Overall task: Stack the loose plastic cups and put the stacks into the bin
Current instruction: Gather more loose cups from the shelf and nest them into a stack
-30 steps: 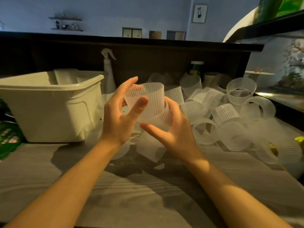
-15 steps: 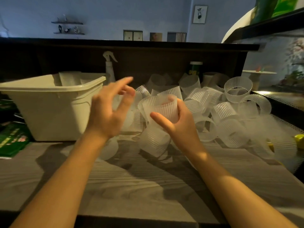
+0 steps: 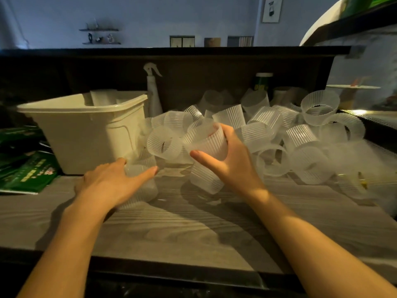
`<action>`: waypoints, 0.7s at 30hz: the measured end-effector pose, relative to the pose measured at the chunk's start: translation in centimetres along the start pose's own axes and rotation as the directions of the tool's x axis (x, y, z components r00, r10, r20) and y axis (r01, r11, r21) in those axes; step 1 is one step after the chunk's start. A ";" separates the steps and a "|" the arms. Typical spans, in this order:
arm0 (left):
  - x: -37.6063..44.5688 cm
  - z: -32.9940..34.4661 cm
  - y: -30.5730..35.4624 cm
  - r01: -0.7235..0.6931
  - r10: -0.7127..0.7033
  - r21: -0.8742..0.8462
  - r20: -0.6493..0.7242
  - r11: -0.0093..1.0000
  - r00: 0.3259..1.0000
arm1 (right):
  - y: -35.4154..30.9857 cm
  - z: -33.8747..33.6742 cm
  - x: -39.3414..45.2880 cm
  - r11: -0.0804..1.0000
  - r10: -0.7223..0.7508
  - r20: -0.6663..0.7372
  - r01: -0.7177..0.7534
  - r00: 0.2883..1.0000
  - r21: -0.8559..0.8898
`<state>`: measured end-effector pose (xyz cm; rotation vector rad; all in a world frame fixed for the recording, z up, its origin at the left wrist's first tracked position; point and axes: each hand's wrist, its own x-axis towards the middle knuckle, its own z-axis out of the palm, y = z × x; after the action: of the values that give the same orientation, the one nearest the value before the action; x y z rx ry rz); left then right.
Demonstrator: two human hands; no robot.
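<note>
A heap of several ribbed translucent plastic cups (image 3: 266, 123) covers the back and right of the wooden table. My right hand (image 3: 231, 166) grips a short stack of cups (image 3: 206, 139) held above the table, thumb toward me and fingers round its far side. My left hand (image 3: 111, 183) lies low on the table with its fingers spread over a loose cup (image 3: 142, 183) lying beside the bin; they touch it but do not curl round it. The cream plastic bin (image 3: 90, 134) stands at the left with a cup stack (image 3: 103, 97) inside it.
A white spray bottle (image 3: 153, 91) stands behind the bin against a dark back panel. A green-labelled can (image 3: 263, 81) is behind the heap. Green packets (image 3: 28, 171) lie left of the bin. The table's dark front edge (image 3: 171, 269) runs across below my forearms.
My left hand let go of the held cups and dropped down to a loose cup by the bin. My right hand kept the stack and lowered it slightly.
</note>
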<state>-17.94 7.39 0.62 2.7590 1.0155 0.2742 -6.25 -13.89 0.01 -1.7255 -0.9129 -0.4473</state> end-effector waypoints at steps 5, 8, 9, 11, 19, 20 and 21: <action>-2.0 -2.1 0.0 -0.207 0.115 -0.400 -0.243 0.893 0.963 | 0.1 -0.2 0.2 1.000 0.002 -0.016 -0.002 1.000 -0.014; -1.4 -2.9 1.2 -0.343 0.112 -0.610 -0.384 0.714 0.917 | 0.0 -0.1 0.1 1.000 0.000 0.005 0.000 1.000 -0.006; -0.9 -3.0 1.7 -0.364 0.116 -0.697 -0.377 0.617 0.919 | -0.1 -0.2 0.1 1.000 -0.001 0.002 0.001 1.000 -0.003; 0.0 -2.9 3.0 -0.363 0.128 -0.843 -0.341 0.396 0.931 | -0.1 -0.3 0.1 1.000 -0.002 -0.014 0.002 1.000 0.001; 2.3 -2.0 7.9 -0.356 0.257 -0.932 -0.360 -0.064 0.897 | 0.2 -0.7 0.2 1.000 0.007 -0.054 -0.009 0.999 -0.029; 2.5 -1.6 8.0 -0.372 0.248 -0.926 -0.377 -0.066 0.893 | 0.2 -0.7 0.2 0.999 0.014 -0.054 -0.016 0.998 -0.035; 2.5 -1.1 7.9 -0.384 0.239 -0.921 -0.389 -0.069 0.890 | 0.2 -0.7 0.2 0.999 0.018 -0.055 -0.021 0.998 -0.039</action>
<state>-11.43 3.20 3.89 1.4435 -0.0889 0.8354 -5.87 -14.51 0.24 -1.7484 -0.8521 -0.5007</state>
